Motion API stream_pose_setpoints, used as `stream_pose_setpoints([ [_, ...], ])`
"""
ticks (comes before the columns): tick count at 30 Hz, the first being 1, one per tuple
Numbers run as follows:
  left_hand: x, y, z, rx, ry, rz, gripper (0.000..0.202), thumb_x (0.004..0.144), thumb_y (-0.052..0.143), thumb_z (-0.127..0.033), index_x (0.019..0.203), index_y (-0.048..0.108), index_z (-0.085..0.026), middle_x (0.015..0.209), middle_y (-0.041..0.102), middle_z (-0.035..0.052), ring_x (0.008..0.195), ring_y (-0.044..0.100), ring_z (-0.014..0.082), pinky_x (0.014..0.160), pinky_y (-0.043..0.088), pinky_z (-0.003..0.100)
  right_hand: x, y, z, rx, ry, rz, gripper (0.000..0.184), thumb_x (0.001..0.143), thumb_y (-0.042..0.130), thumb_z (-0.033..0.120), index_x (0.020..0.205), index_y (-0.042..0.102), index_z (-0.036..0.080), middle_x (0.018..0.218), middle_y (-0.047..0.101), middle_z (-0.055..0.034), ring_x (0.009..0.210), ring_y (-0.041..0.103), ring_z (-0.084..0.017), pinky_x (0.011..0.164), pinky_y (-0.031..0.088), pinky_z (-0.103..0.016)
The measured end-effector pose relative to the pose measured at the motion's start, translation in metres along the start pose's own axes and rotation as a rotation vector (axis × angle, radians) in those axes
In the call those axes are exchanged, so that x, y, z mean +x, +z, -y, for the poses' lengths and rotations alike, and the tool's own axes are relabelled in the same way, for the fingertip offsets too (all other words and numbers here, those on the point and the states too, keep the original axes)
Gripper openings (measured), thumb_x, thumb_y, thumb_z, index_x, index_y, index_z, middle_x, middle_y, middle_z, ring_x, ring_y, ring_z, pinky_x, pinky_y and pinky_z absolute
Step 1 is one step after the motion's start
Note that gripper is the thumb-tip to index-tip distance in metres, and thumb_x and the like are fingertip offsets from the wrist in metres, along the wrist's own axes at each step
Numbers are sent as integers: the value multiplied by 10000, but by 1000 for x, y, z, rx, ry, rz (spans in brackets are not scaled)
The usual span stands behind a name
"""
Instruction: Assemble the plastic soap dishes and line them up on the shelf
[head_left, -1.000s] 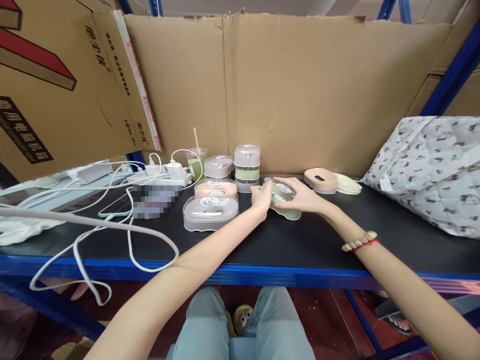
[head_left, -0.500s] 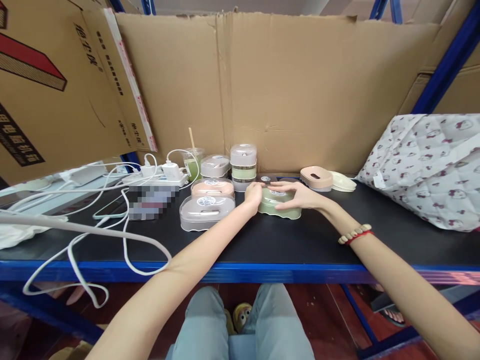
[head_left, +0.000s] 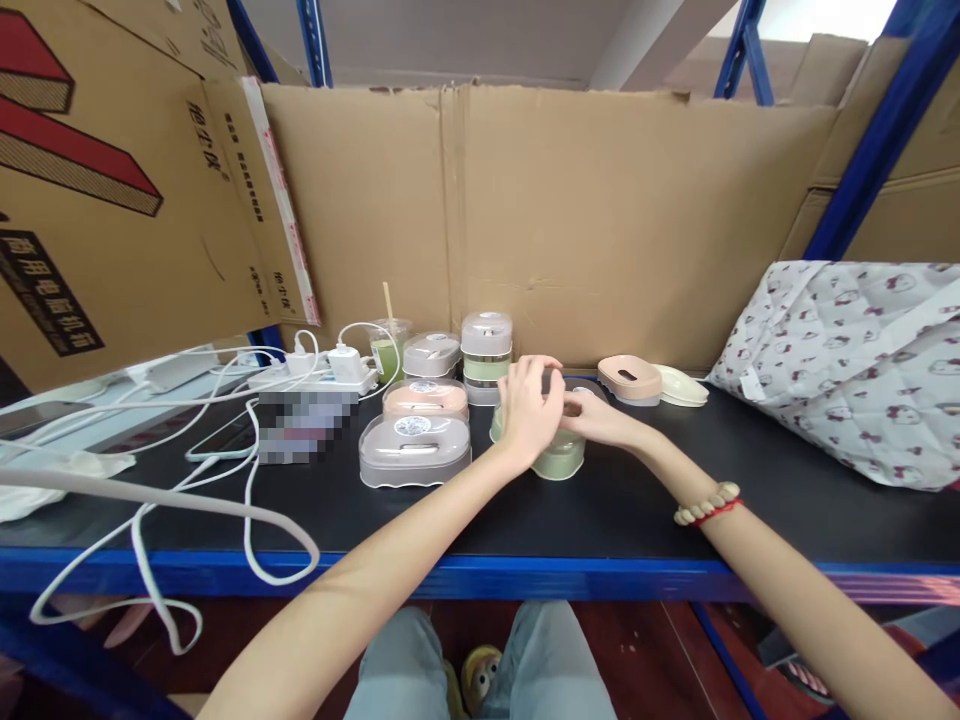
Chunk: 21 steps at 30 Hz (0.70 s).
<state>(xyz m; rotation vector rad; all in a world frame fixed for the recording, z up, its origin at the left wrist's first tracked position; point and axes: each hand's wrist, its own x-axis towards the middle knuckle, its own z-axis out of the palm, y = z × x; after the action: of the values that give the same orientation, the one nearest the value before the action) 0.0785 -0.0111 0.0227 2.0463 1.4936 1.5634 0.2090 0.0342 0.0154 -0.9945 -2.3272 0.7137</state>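
Note:
A pale green soap box (head_left: pixel 561 458), oval with a clear domed lid, sits turned at an angle on the black tabletop in front of me. My left hand (head_left: pixel 531 408) arches over its top with bent fingers and hides much of it. At its far right side, my right hand (head_left: pixel 598 416) grips the box with thumb and fingers. To the left stand a grey soap box (head_left: pixel 415 455) and a peach one (head_left: pixel 425 398), both with clear lids and round stickers. Behind them are another lidded box (head_left: pixel 431 354) and a stack of boxes (head_left: pixel 487 350).
A peach tray with a slot (head_left: pixel 630 378) and a cream oval piece (head_left: pixel 681 386) lie at right, beside a quilted bag (head_left: pixel 855 375). White cables, a power strip (head_left: pixel 319 378) and a drink cup (head_left: pixel 388 352) occupy the left. A cardboard wall (head_left: pixel 637 220) closes the back.
The green box has turned from lying sideways to an angle, its near end toward me. My left hand has moved from its left end onto its top. The camera view has tilted up slightly.

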Motion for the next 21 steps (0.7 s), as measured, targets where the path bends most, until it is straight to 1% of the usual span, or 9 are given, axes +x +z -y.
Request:
stream_pose_setpoints([
  [3,-4,0,-10,67,99,105,147,858,412,-164,898,541,-223,1032,621,13,1019,521,172,911,327,319,0,10,5,6,-99,-48,276,739,529,185,965,673,121,926,699,-85,894,631,-219,819,508,-364],
  [5,-6,0,-12,141,132,166,153,859,408,-172,922,540,-218,1044,621,22,1020,524,177,908,332,321,-1,15,9,15,-98,-64,277,709,527,128,950,665,126,928,695,-82,852,638,-193,779,525,-325],
  [7,-6,-1,-13,236,147,218,173,870,396,-192,959,544,-199,1064,617,44,1034,527,191,910,337,329,-1,18,14,10,20,-95,283,700,522,116,949,657,126,870,694,-78,689,642,-160,630,544,-281],
  [9,-5,-3,-11,341,151,273,220,886,378,-220,1021,545,-171,1090,614,75,1058,530,214,919,341,345,-1,21,19,-1,184,-113,271,725,504,146,949,657,129,737,683,-60,502,592,-127,451,496,-235],
  [11,-4,-4,-9,427,140,336,282,897,351,-230,1107,523,-154,1138,606,100,1083,536,233,926,349,361,-1,21,22,-43,297,-112,259,762,480,192,931,668,138,610,652,-42,414,551,-122,370,437,-216],
  [13,-4,-4,-6,469,125,396,328,893,336,-210,1174,495,-155,1177,603,106,1087,551,239,921,368,365,0,17,21,-172,323,-177,235,767,492,213,890,687,165,597,654,-43,482,595,-150,423,460,-231],
  [16,-4,-4,-2,485,112,460,378,827,410,-162,1193,501,-133,1154,629,125,1056,581,261,902,397,375,-1,1,9,-457,312,-448,214,747,527,202,869,701,228,802,705,-49,764,655,-204,623,511,-289],
  [18,-4,-5,-1,490,101,489,407,778,447,-133,1178,521,-110,1071,666,139,1014,604,273,869,422,376,-4,-12,-6,-613,303,-615,248,745,522,169,908,699,227,948,697,-60,931,625,-224,751,503,-323],
  [21,-2,-7,1,475,94,532,389,756,448,-119,1128,560,-127,897,704,100,923,636,247,781,460,331,-13,-30,-31,-777,394,-716,335,726,531,114,1025,669,175,1115,638,-112,1062,561,-262,870,458,-386],
])
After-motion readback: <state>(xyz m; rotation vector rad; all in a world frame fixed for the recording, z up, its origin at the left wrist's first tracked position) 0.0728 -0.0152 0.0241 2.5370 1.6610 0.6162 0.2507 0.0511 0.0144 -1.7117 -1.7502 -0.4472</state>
